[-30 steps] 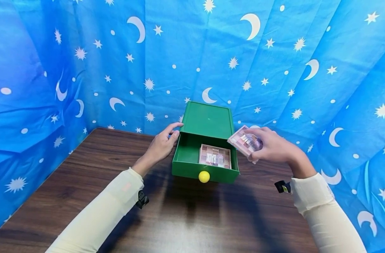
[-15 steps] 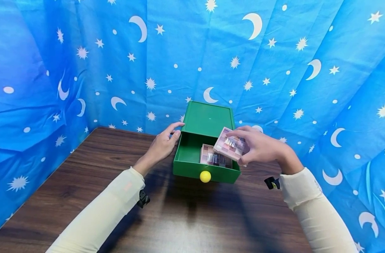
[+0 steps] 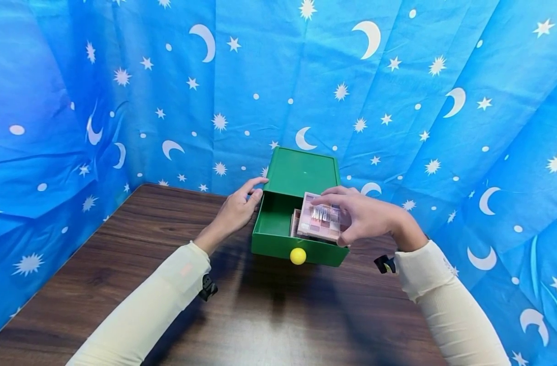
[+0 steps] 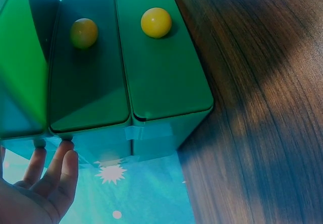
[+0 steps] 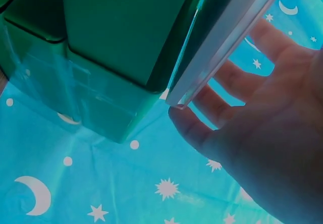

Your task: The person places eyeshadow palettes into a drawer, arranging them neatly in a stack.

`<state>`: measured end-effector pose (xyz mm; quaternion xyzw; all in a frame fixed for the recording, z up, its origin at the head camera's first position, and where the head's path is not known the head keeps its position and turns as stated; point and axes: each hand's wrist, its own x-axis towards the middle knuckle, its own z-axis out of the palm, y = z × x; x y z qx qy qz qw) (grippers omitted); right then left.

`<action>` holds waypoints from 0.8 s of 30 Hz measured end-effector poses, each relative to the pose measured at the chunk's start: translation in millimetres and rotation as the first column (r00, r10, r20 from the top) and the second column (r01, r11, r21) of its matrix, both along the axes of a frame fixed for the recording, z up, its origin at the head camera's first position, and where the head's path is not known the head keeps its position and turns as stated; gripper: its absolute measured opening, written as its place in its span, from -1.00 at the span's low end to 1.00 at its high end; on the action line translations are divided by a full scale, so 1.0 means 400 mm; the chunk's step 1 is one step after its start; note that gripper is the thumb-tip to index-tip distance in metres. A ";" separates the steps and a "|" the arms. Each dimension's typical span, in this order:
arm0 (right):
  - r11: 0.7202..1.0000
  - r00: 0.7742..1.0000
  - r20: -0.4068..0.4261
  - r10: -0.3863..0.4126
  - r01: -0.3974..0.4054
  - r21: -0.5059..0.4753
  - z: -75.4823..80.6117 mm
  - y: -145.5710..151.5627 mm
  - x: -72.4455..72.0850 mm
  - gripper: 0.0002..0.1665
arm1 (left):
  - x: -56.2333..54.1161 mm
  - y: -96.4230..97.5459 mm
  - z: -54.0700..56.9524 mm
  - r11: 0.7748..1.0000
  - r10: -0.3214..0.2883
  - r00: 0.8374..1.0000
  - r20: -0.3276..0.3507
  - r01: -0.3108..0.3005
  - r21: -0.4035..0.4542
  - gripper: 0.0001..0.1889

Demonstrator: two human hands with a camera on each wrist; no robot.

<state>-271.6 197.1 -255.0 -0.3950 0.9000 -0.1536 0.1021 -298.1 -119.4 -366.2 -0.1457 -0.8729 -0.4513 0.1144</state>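
My right hand (image 3: 367, 211) grips a clear-lidded eyeshadow palette (image 3: 319, 217) by its edges, tilted above the pulled-out top drawer (image 3: 271, 246) of a green drawer cabinet (image 3: 304, 172). Pale palette sides (image 5: 227, 42) show between thumb and fingers in the right wrist view. Beneath it, a second eyeshadow palette (image 3: 295, 223) lies in the drawer, mostly covered by the held one. My left hand (image 3: 233, 211) rests its fingertips against the cabinet's left side, fingers fairly straight. A yellow ball knob (image 3: 298, 256) sits on the drawer front.
Below the pulled-out drawer, the left wrist view shows two closed drawers with yellow knobs (image 4: 156, 22). The cabinet stands on a dark wood table (image 3: 168, 229). A blue curtain (image 3: 242, 66) with moons and stars hangs close behind and on both sides.
My right hand has brought the eyeshadow palette leftward and down, from beside the cabinet to over the open drawer, covering most of the palette inside. My left hand stays at the cabinet's side.
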 end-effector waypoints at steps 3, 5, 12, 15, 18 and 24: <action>1.000 1.000 0.017 0.002 -0.002 0.001 0.002 -0.004 0.001 0.09 | -0.001 0.002 0.001 1.000 0.003 1.000 -0.005 -0.003 -0.006 -0.56; 1.000 1.000 0.023 0.004 -0.004 0.000 0.002 -0.004 0.000 0.11 | -0.001 0.004 0.002 1.000 0.008 1.000 -0.007 -0.008 -0.007 -0.56; 1.000 0.999 0.042 0.018 -0.018 0.008 -0.005 -0.003 0.000 0.10 | 0.000 0.006 0.002 1.000 0.016 1.000 -0.009 -0.016 -0.005 -0.58; 1.000 0.998 0.054 0.017 -0.017 0.012 -0.001 0.001 0.004 0.05 | 0.000 0.006 0.002 1.000 0.012 1.000 -0.010 -0.012 -0.006 -0.57; 1.000 0.999 0.035 0.005 -0.005 -0.007 0.006 0.005 0.009 -0.02 | 0.000 0.006 0.002 1.000 0.014 1.000 -0.011 -0.014 -0.005 -0.57; 0.995 0.995 -0.075 -0.072 0.066 -0.071 0.006 0.003 0.041 -0.23 | -0.002 0.005 0.002 1.000 0.014 1.000 -0.014 -0.015 -0.007 -0.58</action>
